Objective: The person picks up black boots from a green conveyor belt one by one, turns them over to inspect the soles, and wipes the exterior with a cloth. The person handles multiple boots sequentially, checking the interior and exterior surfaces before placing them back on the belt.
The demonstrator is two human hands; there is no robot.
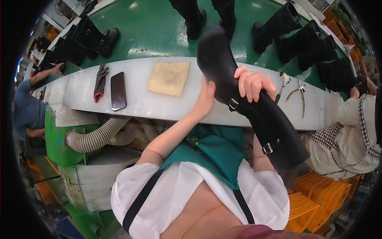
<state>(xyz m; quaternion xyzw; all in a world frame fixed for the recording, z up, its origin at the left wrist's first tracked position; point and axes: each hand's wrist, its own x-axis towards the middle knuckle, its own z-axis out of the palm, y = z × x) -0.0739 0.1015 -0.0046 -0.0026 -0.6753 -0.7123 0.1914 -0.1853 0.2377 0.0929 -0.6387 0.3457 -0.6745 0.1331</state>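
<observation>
A tall black boot [254, 107] with two silver buckles is held up over the white bench edge [159, 105], toe pointing away, shaft slanting down to the right. My left hand [206, 97] presses against the boot's left side near the ankle. My right hand [254, 83] wraps over the top of the ankle, fingers curled around it. Both hands grip the same boot.
On the bench lie a dark glove [100, 81], a black phone [118, 91], a tan pad [169, 78] and pliers [296, 95]. Several black boots [306, 42] stand on the green conveyor [151, 32]. Other people work at left [30, 107] and right [350, 131]. Orange crates [322, 195] sit lower right.
</observation>
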